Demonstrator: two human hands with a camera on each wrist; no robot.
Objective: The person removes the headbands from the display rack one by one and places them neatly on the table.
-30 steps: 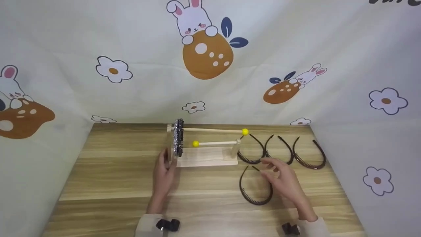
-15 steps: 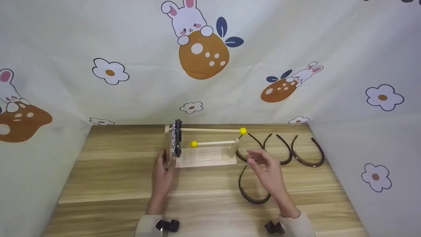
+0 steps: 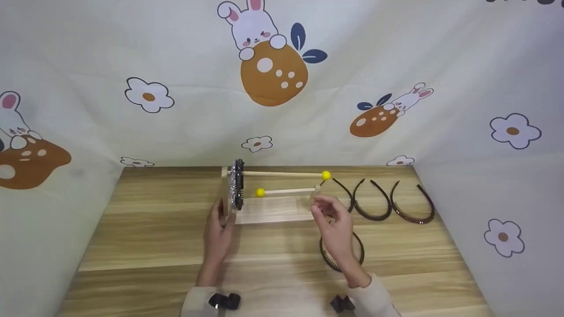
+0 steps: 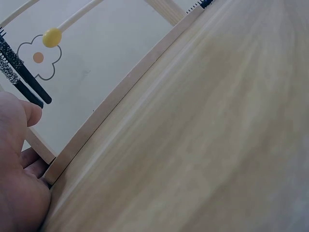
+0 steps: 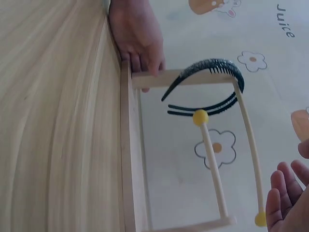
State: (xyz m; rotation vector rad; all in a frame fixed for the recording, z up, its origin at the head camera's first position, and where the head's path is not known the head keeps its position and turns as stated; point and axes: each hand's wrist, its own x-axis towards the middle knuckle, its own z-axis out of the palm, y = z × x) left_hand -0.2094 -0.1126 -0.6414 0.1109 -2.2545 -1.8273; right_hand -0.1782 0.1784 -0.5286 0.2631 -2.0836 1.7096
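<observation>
Wood stand (image 3: 269, 210): pale, standing upright. Tall L post (image 3: 225, 187) gripped by L hand (image 3: 219, 233); short R post (image 5: 193, 225) near R hand (image 3: 337, 229), apart. Horiz. rods: upper rod (image 3: 282, 175) points R, lower rod (image 3: 288, 191) points L; each w/ yellow end ball. Glittery silver & blk. hung headbands (image 3: 240, 185) on upper rod, adj. L post. Four dk. toothed loose headbands (image 3: 372, 219) lie R of stand; nearest partly hidden by R hand.

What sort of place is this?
Probably a makeshift tabletop workspace: bunny-print cloth hangs behind and beside a wood-grain table, which bears a wooden stand and several dark headbands.
</observation>
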